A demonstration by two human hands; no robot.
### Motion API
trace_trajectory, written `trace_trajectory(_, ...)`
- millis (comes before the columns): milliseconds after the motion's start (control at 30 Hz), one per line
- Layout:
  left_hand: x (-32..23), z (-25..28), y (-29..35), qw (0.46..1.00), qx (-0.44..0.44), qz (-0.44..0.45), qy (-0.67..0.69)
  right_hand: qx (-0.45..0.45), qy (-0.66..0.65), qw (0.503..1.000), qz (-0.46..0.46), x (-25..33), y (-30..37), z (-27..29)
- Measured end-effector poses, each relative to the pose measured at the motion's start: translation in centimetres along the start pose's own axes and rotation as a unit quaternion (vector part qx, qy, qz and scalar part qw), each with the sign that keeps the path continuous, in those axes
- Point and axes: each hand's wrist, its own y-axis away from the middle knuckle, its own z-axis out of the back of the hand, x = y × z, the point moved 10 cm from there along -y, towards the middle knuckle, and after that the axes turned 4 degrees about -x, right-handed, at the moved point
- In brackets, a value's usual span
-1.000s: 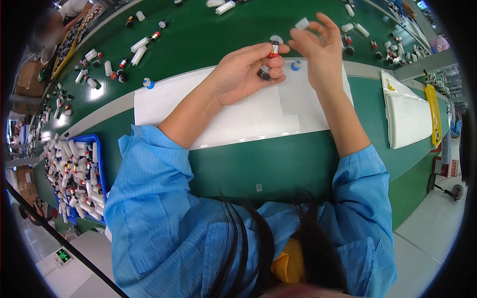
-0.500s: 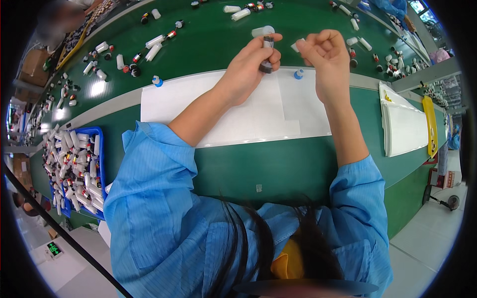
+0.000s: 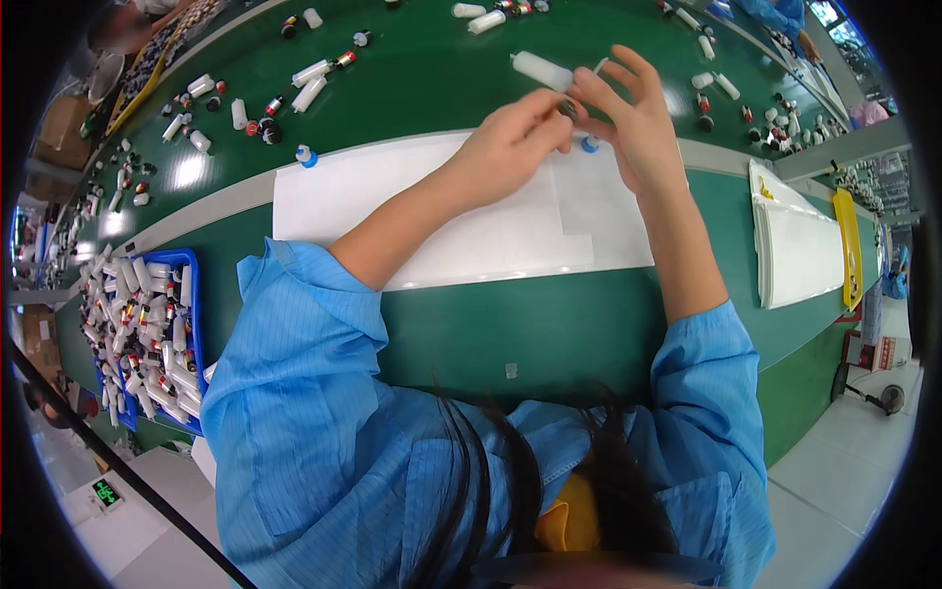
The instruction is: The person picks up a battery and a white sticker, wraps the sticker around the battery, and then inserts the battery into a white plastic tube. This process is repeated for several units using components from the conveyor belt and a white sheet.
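Observation:
My left hand (image 3: pixel 515 142) is closed, its fingertips pinching a small dark cylindrical piece (image 3: pixel 567 109) that is mostly hidden. Close beside it, my right hand (image 3: pixel 633 123) has its thumb and forefinger bent toward each other, with a thin white piece (image 3: pixel 600 67) showing between them; the other fingers are loosely curled. A translucent white bottle (image 3: pixel 542 72) lies just beyond my fingertips, its right end against or behind the right hand; I cannot tell whether they touch. Below the hands, white sheets (image 3: pixel 442 226) cover part of the green table.
Two small blue-and-white bottles stand at the sheets' far edge, one on the left (image 3: pixel 306 156), one by my hands (image 3: pixel 590 144). White bottles and dark caps are scattered over the green belt (image 3: pixel 412 83). A filled blue crate (image 3: pixel 197 344) stands left; stacked white sheets (image 3: pixel 800 240) and a yellow tray (image 3: pixel 848 245) lie right.
My left hand has moved right, bringing the dark piece up to my right hand. The right hand has opened out somewhat. The white bottle beyond them now appears further right, near my right fingertips.

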Motion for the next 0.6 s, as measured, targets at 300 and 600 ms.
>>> trace_trajectory(300,-3.2,-1.7,1.1,0.923,0.034,-0.123,-0.363,0.042,0.072,0.996,0.026,2.0,1.2,-0.7)
trace_trajectory(600,0.2,-1.2,0.8,0.969,0.054,0.112,0.212,0.0,-0.147,0.989,0.03,1.8,0.2,-0.1)
